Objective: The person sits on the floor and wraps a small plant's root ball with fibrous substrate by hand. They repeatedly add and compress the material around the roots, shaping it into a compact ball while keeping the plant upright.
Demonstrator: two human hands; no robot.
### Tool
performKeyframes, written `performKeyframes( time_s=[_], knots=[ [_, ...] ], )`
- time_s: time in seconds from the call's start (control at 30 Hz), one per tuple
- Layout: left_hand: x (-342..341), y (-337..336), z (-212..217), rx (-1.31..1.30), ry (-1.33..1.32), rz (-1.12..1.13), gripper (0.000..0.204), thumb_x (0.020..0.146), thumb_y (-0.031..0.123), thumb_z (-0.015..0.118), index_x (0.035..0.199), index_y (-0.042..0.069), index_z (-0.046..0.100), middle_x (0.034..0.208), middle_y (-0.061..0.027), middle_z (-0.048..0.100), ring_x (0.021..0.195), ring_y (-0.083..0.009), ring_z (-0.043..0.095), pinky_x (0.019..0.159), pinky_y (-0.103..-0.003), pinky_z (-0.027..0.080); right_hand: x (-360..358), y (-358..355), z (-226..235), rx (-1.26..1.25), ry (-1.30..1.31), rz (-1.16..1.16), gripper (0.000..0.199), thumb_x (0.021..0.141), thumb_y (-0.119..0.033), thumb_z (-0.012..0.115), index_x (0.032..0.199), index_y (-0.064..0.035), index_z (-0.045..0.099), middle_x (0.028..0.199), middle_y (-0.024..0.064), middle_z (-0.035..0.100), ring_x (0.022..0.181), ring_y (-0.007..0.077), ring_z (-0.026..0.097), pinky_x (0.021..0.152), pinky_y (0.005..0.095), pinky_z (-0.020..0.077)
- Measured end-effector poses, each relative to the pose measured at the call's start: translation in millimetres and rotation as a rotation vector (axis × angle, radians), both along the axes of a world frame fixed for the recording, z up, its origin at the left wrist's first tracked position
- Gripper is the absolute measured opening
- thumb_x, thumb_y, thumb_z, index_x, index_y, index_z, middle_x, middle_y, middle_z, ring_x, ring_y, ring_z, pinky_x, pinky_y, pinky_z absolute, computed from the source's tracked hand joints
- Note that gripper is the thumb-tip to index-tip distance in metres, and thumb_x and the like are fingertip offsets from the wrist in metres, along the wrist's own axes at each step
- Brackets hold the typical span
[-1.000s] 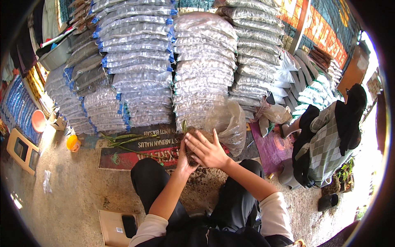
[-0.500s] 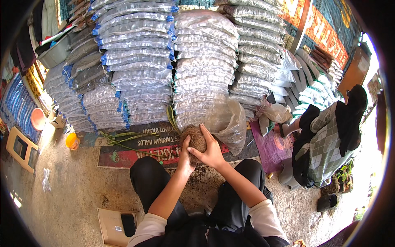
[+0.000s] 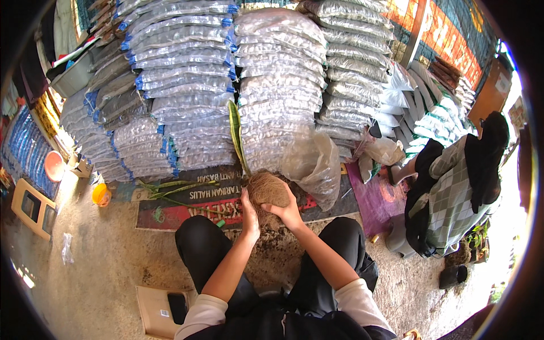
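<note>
Item: fibre ball, brown, rough, with one long green leaf rising upright from its top. We held it between both hands above the mat, near the mat's far edge, in front of our knees.

Left hand: fingers curled and clamped on the ball's left side. Right hand: fingers spread and pressed on its right and lower side. Both were closed on the ball.

Surroundings: stacked sacks rose behind the mat; a clear bag slumped just beside the ball on the right; more cut leaves lay along the mat's left half; loose soil was scattered on the floor between our knees. A phone lay on cardboard by our left leg. Another person crouched well apart, on the right.

Risks, as we judged them: the ball could shed fibre or crumble if squeezed unevenly; the leaf could bend or snap against the sacks if tipped forward; a loosened grip would drop the ball into the soil.
</note>
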State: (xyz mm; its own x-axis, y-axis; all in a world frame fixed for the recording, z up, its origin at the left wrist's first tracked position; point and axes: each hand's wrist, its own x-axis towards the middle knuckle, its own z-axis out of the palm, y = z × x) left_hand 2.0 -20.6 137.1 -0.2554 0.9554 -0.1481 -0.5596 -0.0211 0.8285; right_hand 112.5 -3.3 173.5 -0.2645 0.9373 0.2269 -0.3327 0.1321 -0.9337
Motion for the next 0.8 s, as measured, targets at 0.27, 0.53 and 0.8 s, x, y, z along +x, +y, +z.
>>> performKeyframes(
  time_s=[0.27, 0.53, 0.8],
  knots=[
    [-19.7, 0.4, 35.3, 0.059, 0.843, -0.054, 0.062, 0.094, 0.048, 0.031, 0.138, 0.004, 0.026, 0.141, -0.0148, 0.02, 0.131, -0.0244, 0.021, 0.106, -0.038, 0.019, 6.5, -1.5, 11.5, -0.174, 0.162, -0.113, 0.059, 0.07, -0.006, 0.072, 0.121, 0.0004, 0.044, 0.11, 0.009, 0.057, 0.101, 0.0175, 0.054, 0.091, 0.0319, 0.0418],
    [29.8, -10.1, 11.2, 0.263, 0.09, 0.102, 0.065, 0.092, 0.038, 0.045, 0.141, 0.005, 0.017, 0.137, -0.016, 0.031, 0.125, -0.0252, 0.033, 0.104, -0.037, 0.027, -15.2, -17.1, -10.1, 0.042, 0.15, -0.334, 0.069, 0.069, -0.006, 0.074, 0.126, -0.0005, 0.035, 0.117, 0.0134, 0.05, 0.107, 0.0219, 0.051, 0.093, 0.035, 0.0416],
    [14.2, 14.4, -29.0, 0.103, -0.145, 0.097, 0.058, 0.09, 0.052, 0.038, 0.124, 0.006, 0.043, 0.118, -0.0103, 0.05, 0.107, -0.0235, 0.052, 0.091, -0.04, 0.043, -16.7, -19.2, -20.5, 0.227, -0.126, -0.372, 0.076, 0.068, -0.015, 0.076, 0.129, -0.0012, 0.032, 0.111, 0.0187, 0.056, 0.101, 0.023, 0.057, 0.089, 0.0343, 0.045]
  ],
)
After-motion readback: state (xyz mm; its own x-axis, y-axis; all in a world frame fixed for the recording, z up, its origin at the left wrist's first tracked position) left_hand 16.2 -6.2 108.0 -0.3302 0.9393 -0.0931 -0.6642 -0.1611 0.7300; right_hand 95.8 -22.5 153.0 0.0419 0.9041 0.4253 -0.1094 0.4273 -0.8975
